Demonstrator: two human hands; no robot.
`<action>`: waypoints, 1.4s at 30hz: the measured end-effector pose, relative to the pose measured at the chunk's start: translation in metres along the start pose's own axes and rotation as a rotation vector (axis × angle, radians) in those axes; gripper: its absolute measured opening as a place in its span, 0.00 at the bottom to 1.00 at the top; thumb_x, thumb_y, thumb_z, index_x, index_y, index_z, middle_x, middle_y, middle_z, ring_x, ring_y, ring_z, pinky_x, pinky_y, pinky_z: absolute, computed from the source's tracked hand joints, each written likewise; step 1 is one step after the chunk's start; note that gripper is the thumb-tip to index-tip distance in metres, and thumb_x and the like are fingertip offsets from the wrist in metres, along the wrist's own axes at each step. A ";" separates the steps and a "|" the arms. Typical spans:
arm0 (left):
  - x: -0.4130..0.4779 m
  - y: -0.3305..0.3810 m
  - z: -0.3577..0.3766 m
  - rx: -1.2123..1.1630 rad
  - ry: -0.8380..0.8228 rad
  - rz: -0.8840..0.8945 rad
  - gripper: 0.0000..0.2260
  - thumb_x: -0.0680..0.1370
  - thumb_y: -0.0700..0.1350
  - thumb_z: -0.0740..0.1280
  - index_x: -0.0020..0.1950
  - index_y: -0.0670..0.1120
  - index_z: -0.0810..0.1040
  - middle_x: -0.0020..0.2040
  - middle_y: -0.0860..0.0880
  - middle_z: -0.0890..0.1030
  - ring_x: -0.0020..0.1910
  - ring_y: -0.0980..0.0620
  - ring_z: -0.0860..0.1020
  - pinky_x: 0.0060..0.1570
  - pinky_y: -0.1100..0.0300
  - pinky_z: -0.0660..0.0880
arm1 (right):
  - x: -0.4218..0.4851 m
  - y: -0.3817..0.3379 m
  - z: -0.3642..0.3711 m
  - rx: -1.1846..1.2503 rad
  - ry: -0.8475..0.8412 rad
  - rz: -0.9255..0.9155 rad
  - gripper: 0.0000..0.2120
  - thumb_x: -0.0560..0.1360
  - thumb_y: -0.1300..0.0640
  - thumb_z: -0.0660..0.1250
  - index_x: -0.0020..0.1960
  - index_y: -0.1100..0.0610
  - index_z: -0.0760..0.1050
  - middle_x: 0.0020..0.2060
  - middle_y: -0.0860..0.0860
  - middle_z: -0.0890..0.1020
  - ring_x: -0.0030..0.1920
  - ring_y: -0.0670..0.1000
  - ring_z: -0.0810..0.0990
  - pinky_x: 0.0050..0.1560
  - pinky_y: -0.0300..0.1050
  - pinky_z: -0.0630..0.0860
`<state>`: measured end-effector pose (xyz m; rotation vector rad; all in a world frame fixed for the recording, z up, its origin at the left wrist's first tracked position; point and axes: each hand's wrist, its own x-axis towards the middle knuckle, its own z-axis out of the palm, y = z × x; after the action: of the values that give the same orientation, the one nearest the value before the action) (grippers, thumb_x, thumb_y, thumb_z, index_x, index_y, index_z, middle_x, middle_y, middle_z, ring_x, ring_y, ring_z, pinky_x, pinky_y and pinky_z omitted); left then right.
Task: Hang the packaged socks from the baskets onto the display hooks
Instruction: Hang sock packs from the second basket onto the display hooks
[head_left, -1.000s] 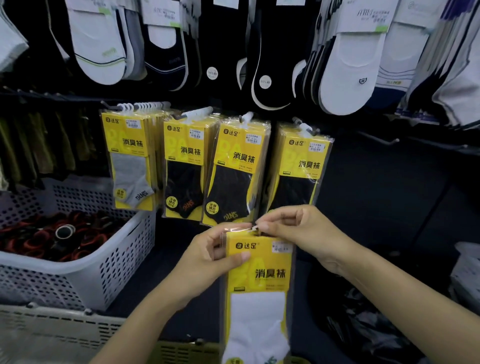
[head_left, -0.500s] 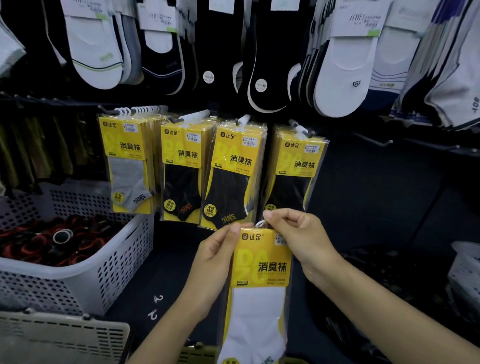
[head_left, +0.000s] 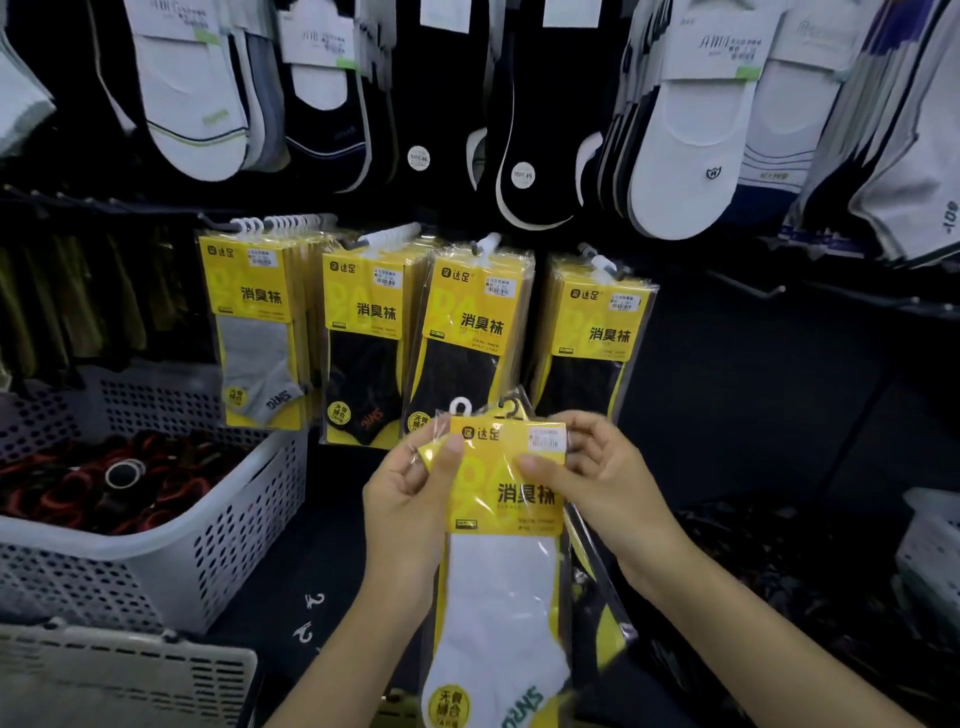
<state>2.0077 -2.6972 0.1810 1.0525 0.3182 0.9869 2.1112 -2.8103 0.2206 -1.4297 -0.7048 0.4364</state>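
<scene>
A yellow pack of white socks (head_left: 501, 587) hangs upright in both my hands, below the display. My left hand (head_left: 410, 483) pinches its top left corner and my right hand (head_left: 597, 467) grips its top right edge. A small white hanger loop (head_left: 460, 407) sticks up from the pack's top. More packs seem to lie behind it in my right hand. On the display hooks above hang a grey-sock pack stack (head_left: 254, 332) and three black-sock pack stacks (head_left: 371, 343), (head_left: 467, 343), (head_left: 592, 343). An empty hook (head_left: 748, 288) sticks out to their right.
A white perforated basket (head_left: 171, 551) with red and black items stands at the left, and a second basket rim (head_left: 119, 665) is at bottom left. Rows of white and dark socks (head_left: 691, 130) hang above. Two loose white hooks (head_left: 309, 618) lie on the dark floor.
The pack's hanger loop now stands free above its top. My right hand has slid from the loop to the pack's right edge, and my left thumb has shifted to the top left corner.
</scene>
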 end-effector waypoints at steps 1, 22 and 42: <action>0.003 0.001 0.000 -0.015 0.000 0.004 0.15 0.68 0.47 0.72 0.55 0.50 0.81 0.48 0.46 0.86 0.46 0.48 0.84 0.39 0.57 0.82 | -0.001 0.004 -0.001 -0.015 -0.008 0.023 0.16 0.68 0.62 0.75 0.54 0.55 0.76 0.46 0.50 0.85 0.44 0.44 0.84 0.39 0.33 0.78; 0.092 0.066 0.023 0.399 -0.110 0.325 0.08 0.77 0.45 0.66 0.45 0.59 0.75 0.34 0.74 0.78 0.38 0.78 0.75 0.33 0.84 0.67 | 0.103 -0.041 -0.075 -0.083 0.287 -0.315 0.06 0.79 0.60 0.62 0.53 0.51 0.76 0.47 0.52 0.84 0.48 0.50 0.83 0.50 0.47 0.80; 0.093 0.044 0.064 0.355 -0.193 0.182 0.05 0.78 0.44 0.66 0.48 0.55 0.78 0.38 0.65 0.83 0.40 0.68 0.81 0.33 0.77 0.73 | 0.119 -0.020 -0.056 -0.093 0.621 -0.273 0.11 0.76 0.55 0.68 0.56 0.54 0.71 0.56 0.51 0.75 0.53 0.47 0.75 0.50 0.38 0.73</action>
<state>2.0775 -2.6537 0.2704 1.5105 0.2462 1.0028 2.2325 -2.7748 0.2615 -1.4251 -0.4034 -0.2549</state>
